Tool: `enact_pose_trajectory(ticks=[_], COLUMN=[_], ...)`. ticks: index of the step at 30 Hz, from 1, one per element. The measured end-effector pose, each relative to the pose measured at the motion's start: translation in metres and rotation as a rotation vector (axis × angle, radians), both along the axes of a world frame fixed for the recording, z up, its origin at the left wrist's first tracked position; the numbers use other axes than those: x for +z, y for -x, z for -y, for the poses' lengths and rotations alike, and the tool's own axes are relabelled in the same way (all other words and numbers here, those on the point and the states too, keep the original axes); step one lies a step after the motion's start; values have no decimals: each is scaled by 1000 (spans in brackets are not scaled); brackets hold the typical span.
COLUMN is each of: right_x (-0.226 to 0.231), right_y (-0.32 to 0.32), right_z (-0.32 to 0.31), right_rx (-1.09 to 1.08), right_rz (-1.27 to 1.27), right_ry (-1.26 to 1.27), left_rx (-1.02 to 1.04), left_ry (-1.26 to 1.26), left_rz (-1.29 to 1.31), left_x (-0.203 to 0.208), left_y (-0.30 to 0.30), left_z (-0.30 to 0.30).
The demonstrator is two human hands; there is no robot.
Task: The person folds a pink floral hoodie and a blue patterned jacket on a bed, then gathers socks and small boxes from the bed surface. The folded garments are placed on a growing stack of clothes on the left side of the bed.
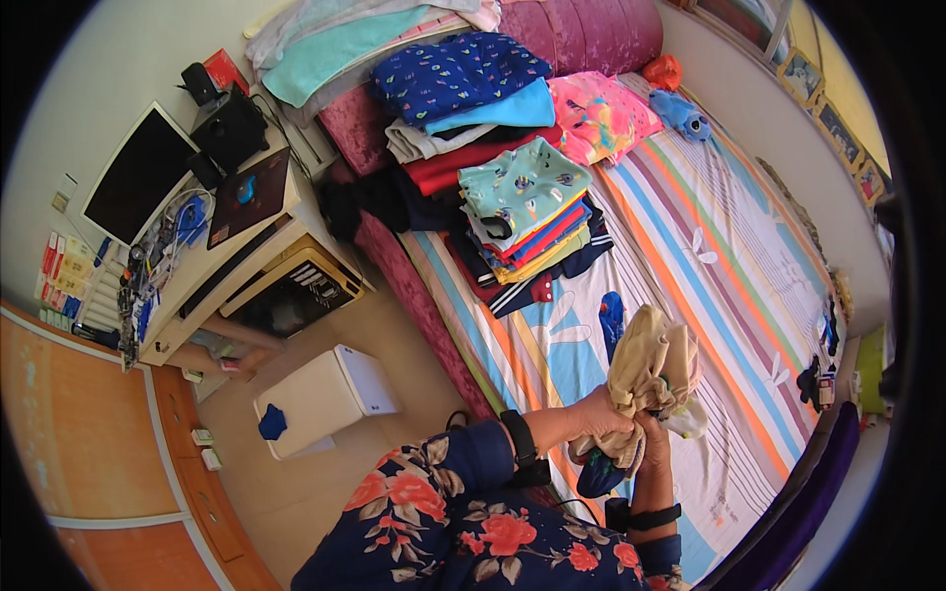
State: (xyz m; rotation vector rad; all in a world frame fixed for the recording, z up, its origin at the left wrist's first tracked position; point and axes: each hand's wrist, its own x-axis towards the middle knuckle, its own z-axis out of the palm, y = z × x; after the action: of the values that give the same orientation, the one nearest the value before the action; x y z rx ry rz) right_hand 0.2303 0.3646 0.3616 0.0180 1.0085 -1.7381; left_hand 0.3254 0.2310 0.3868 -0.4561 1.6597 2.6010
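Note:
A crumpled beige garment [645, 360] is bunched up over the striped bed. Closed around its lower part is my left hand [601, 414]. Close beside it, my right hand [654, 443] also grips the cloth, its fingers partly hidden. Dark blue and white fabric shows below and beside the hands; whether it belongs to the same piece I cannot tell. Just beyond the beige garment lies a small blue patterned cloth [612, 320]. Farther off stands a stack of folded clothes [525, 192] with a mint-green patterned piece on top.
Behind that stack are more folded clothes [458, 79] and a pink patterned piece [603, 118]. A blue plush-like object [680, 115] lies at the far right. Left of the bed are a white stool [320, 399] and a desk with a monitor [141, 172].

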Motion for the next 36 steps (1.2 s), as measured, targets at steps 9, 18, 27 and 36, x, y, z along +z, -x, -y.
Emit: enact_pose_trajectory(ticks=[9, 18, 27, 36], right_x=[7, 8, -5, 5], right_y=[9, -4, -49, -56], right_z=[9, 88, 204, 203], right_rx=[65, 126, -138, -251], right_rz=[-82, -146, 141, 136], right_ry=[78, -201, -31, 116], left_rx=[-49, -114, -156, 108], left_ry=[-228, -328, -221, 59], left_rz=[-80, 79, 200, 128], left_x=[7, -24, -18, -10], left_y=[6, -12, -27, -37], left_z=[20, 92, 213, 252])
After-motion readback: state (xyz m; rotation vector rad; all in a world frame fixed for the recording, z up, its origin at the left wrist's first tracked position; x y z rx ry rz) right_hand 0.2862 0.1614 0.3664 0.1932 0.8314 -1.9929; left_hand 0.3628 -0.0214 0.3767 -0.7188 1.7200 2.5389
